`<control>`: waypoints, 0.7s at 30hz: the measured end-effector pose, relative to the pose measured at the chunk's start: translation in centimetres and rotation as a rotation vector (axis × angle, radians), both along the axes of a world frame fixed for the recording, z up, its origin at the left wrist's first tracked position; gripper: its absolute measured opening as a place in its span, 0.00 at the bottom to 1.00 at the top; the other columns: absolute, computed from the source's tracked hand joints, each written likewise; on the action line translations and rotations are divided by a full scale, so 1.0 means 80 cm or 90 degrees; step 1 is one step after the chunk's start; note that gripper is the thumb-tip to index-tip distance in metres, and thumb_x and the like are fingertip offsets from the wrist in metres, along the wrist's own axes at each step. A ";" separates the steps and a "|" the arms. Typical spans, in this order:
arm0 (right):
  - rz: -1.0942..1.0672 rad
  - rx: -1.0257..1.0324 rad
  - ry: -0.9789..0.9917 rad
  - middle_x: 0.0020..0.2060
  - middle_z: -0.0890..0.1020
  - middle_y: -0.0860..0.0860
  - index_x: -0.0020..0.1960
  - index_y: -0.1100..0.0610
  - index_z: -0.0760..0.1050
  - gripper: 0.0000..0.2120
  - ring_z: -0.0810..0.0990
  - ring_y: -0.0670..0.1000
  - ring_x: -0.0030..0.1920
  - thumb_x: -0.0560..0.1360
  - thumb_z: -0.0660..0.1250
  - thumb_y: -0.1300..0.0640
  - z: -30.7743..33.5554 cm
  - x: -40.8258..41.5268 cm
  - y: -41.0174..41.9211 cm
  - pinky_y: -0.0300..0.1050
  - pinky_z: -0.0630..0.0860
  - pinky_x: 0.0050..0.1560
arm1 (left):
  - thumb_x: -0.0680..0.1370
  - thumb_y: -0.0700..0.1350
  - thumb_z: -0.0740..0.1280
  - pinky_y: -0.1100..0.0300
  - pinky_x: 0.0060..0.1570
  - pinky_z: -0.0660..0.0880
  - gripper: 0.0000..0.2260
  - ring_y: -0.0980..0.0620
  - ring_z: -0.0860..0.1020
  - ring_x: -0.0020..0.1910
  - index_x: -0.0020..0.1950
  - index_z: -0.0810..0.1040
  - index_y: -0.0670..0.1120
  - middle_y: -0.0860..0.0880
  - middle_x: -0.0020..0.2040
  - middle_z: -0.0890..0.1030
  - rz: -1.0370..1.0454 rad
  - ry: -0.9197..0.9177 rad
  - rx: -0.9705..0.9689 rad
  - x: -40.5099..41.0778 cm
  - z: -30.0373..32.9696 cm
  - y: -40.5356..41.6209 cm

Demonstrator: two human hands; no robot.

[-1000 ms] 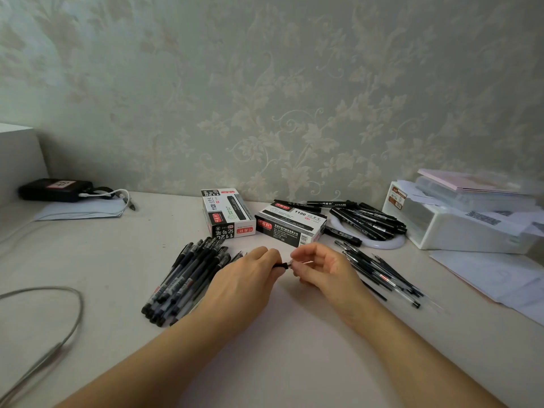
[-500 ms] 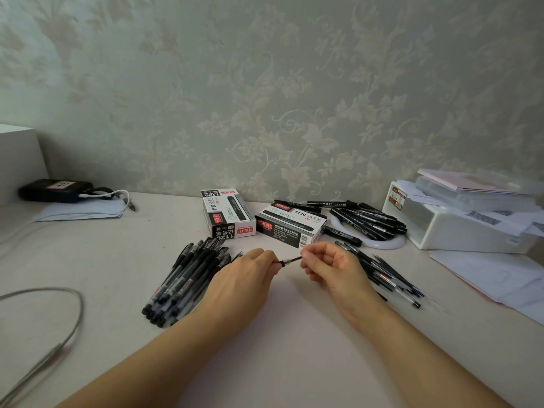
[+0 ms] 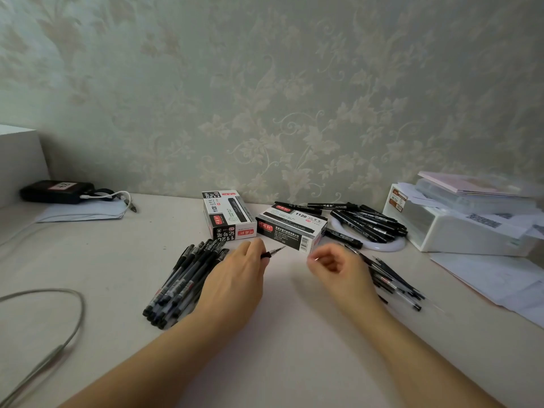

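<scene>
My left hand [image 3: 235, 284] grips a black gel pen [image 3: 273, 251] whose bare metal tip sticks out to the right past my fingers. A hand's width to the right, my right hand [image 3: 338, 269] is blurred, its fingers curled, pinching what looks like a tiny tip cover [image 3: 316, 258]. Under and beside my left hand lies a pile of several capped black pens [image 3: 182, 278]. More loose pens [image 3: 394, 278] are spread behind my right hand.
Two black-and-white pen boxes [image 3: 226, 213] [image 3: 291, 228] lie by the wall. Several black markers [image 3: 368, 225] rest on a white ring [image 3: 391, 245]. A white container [image 3: 459, 231] and papers [image 3: 494, 278] sit at right, a grey cable [image 3: 59, 334] and black device [image 3: 56, 191] at left.
My hands met at the pen's tip, then my right hand pulled away to the right. The pen's metal tip now shows bare. My left hand has stayed put.
</scene>
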State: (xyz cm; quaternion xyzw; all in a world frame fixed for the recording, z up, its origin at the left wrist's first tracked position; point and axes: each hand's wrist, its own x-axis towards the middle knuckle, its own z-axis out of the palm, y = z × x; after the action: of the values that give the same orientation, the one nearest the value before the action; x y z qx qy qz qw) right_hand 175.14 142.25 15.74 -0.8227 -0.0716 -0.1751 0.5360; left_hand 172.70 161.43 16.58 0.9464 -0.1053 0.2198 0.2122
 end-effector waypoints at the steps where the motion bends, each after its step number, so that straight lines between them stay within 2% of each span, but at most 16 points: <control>1: 0.036 -0.098 -0.006 0.33 0.81 0.47 0.40 0.53 0.81 0.05 0.75 0.40 0.32 0.71 0.73 0.62 -0.001 -0.004 0.005 0.30 0.71 0.37 | 0.82 0.51 0.54 0.53 0.39 0.71 0.07 0.48 0.73 0.45 0.51 0.66 0.49 0.53 0.49 0.73 -0.005 0.000 0.004 0.000 0.000 -0.001; 4: 0.095 -0.289 -0.034 0.35 0.79 0.46 0.40 0.50 0.82 0.04 0.75 0.44 0.35 0.70 0.72 0.59 -0.004 -0.011 0.016 0.30 0.69 0.38 | 0.82 0.51 0.55 0.51 0.40 0.71 0.07 0.48 0.74 0.46 0.51 0.67 0.49 0.52 0.49 0.74 -0.019 -0.002 0.014 0.000 -0.001 -0.002; 10: 0.115 -0.256 -0.004 0.38 0.78 0.47 0.46 0.49 0.82 0.04 0.74 0.43 0.35 0.71 0.74 0.54 0.002 -0.016 0.014 0.31 0.70 0.40 | 0.82 0.51 0.56 0.53 0.39 0.71 0.07 0.49 0.74 0.46 0.53 0.69 0.49 0.53 0.50 0.74 -0.034 -0.016 0.011 -0.002 -0.001 -0.004; 13: 0.099 -0.183 0.030 0.37 0.80 0.49 0.48 0.47 0.82 0.05 0.73 0.42 0.33 0.72 0.74 0.50 0.005 -0.018 0.014 0.33 0.72 0.39 | 0.82 0.52 0.56 0.52 0.38 0.72 0.07 0.49 0.75 0.43 0.52 0.69 0.49 0.54 0.49 0.75 -0.040 -0.039 -0.017 -0.003 0.001 -0.004; 16: 0.085 -0.121 0.042 0.36 0.82 0.47 0.48 0.48 0.83 0.04 0.75 0.43 0.34 0.74 0.73 0.52 0.008 -0.017 0.014 0.33 0.72 0.39 | 0.81 0.52 0.57 0.51 0.37 0.73 0.07 0.50 0.75 0.41 0.52 0.69 0.50 0.55 0.48 0.75 -0.053 -0.058 -0.030 -0.005 0.003 -0.004; 18: 0.099 -0.022 0.051 0.35 0.84 0.44 0.48 0.49 0.84 0.03 0.78 0.41 0.35 0.74 0.73 0.54 0.012 -0.017 0.016 0.31 0.73 0.40 | 0.81 0.53 0.56 0.51 0.38 0.73 0.07 0.51 0.74 0.41 0.51 0.69 0.51 0.55 0.48 0.74 -0.078 -0.064 -0.036 -0.007 0.004 -0.006; 21: 0.155 0.156 0.104 0.38 0.86 0.47 0.47 0.51 0.86 0.04 0.80 0.39 0.37 0.74 0.72 0.55 0.015 -0.019 0.020 0.29 0.73 0.38 | 0.82 0.53 0.56 0.51 0.37 0.73 0.07 0.52 0.73 0.40 0.51 0.68 0.51 0.55 0.47 0.74 -0.110 -0.065 -0.032 -0.011 0.005 -0.011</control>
State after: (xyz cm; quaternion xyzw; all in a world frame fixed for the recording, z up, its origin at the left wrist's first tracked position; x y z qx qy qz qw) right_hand 173.60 143.85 16.97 -0.7483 -0.1046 -0.0490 0.6532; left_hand 171.79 160.52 17.00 0.9156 -0.1916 0.2512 0.2487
